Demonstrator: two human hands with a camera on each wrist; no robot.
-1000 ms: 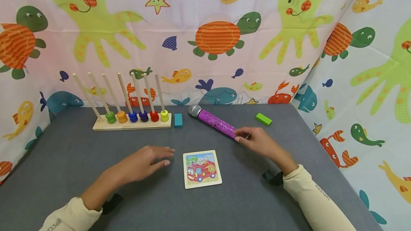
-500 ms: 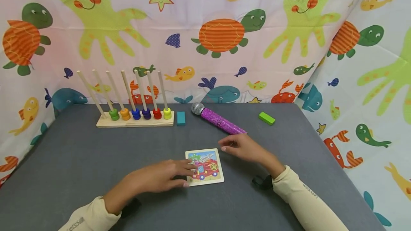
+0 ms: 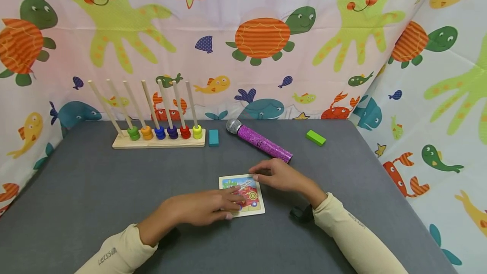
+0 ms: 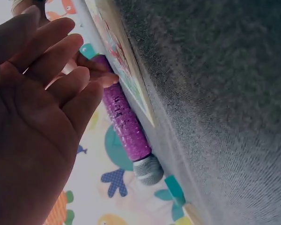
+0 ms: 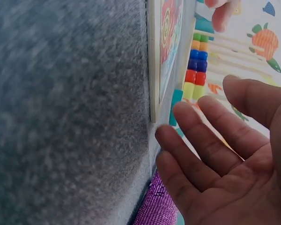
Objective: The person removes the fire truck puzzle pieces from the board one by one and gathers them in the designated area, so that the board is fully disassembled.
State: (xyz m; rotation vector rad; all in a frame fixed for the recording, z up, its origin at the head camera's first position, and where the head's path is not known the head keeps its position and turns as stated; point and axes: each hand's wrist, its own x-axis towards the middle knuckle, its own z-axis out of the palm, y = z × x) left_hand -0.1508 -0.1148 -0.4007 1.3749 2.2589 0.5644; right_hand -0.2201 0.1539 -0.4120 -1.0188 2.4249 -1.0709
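Two hands [image 3: 203, 207] [image 3: 283, 176], one picture board [image 3: 253, 195], one microphone [image 3: 262, 142], two blocks [image 3: 214, 138] [image 3: 316, 138], seven pegs [image 3: 150, 105]

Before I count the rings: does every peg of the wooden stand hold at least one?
No, the leftmost peg of the wooden stand is bare in the head view.

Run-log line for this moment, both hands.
left hand: over puzzle, holding nothing | right hand: at puzzle's far right-hand corner, holding nothing | puzzle contact: unclear | microphone: lying beyond puzzle, ungripped

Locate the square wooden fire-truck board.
In the head view, the board lies centrally, partly beneath the left hand, beside the right hand, nearer than the glittery purple microphone.
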